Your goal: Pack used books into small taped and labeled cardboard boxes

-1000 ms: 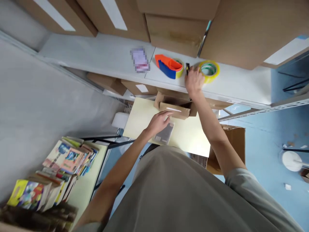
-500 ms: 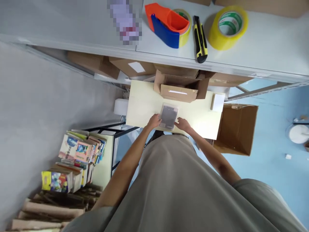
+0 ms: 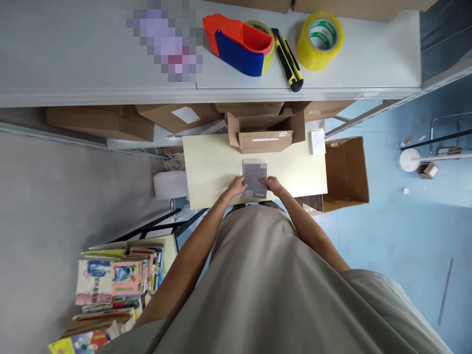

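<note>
I am touching the left edge of the grey book (image 3: 255,172) with my left hand (image 3: 236,186), grip unclear, and pinching its right edge with my right hand (image 3: 273,184), ideally keeping it level, over the table (image 3: 210,167), before the open carton (image 3: 265,142).

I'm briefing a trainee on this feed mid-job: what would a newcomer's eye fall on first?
First, the orange-and-blue tape dispenser on the grey shelf at the top, with a yellow-and-black utility knife and a yellow tape roll to its right in the picture. Then, below on the pale yellow table, the flat grey rectangular item between the left hand and right hand.
</note>
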A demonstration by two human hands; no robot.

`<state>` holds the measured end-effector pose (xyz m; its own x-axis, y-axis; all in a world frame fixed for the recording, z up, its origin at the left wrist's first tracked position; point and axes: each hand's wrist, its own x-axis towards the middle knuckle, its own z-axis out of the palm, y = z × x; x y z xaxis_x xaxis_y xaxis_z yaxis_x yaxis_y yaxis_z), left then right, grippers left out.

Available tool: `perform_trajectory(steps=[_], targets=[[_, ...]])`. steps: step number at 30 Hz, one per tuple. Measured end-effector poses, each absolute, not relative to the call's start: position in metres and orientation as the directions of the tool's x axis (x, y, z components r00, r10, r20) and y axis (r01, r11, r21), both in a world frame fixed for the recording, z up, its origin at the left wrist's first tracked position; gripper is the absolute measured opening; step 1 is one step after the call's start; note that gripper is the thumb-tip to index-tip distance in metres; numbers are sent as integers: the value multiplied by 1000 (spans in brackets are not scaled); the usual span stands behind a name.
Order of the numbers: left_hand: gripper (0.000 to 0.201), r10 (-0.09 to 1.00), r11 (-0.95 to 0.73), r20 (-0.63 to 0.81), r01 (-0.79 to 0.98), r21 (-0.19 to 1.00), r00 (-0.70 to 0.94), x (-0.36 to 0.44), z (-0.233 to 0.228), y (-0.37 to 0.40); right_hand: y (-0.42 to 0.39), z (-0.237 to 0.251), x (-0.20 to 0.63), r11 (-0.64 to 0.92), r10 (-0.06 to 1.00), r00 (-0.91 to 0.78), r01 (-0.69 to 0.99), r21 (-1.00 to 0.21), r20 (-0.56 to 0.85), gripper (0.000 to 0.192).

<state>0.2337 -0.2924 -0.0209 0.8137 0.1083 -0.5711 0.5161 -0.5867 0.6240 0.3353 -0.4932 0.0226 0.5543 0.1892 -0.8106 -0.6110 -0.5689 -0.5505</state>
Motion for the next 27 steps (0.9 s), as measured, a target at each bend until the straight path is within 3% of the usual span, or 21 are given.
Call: perform_trajectory(steps=[6, 10, 15, 19, 22, 24, 27], targets=[[60, 248, -671, -515, 529, 520, 821, 206, -9, -268, -486, 34, 326, -432, 211, 615, -639, -637, -760, 58], [65, 201, -678, -556, 524, 515, 807, 193, -1, -258, -497, 45, 332, -406, 206, 663, -611, -679, -720, 61], [60, 234, -204, -611, 653, 729, 756, 210, 12, -254, -518, 80, 345, -427, 292, 710, -502, -752, -640, 68], [71, 211, 42, -646, 653, 756, 734, 209, 36, -254, -508, 133, 349, -352, 526, 628, -453, -819, -573, 70], [102, 135, 393, -626, 538, 745, 768, 192, 72, -254, -488, 176, 346, -244, 664, 571, -444, -862, -482, 65], [108, 148, 587, -538, 364, 723, 830, 181, 103, -252, -474, 198, 345, -192, 699, 576, -419, -887, -424, 63], [102, 292, 537, -423, 219, 815, 858, 173, 147, -248, -455, 212, 346, -145, 724, 589, -382, -913, -361, 63]])
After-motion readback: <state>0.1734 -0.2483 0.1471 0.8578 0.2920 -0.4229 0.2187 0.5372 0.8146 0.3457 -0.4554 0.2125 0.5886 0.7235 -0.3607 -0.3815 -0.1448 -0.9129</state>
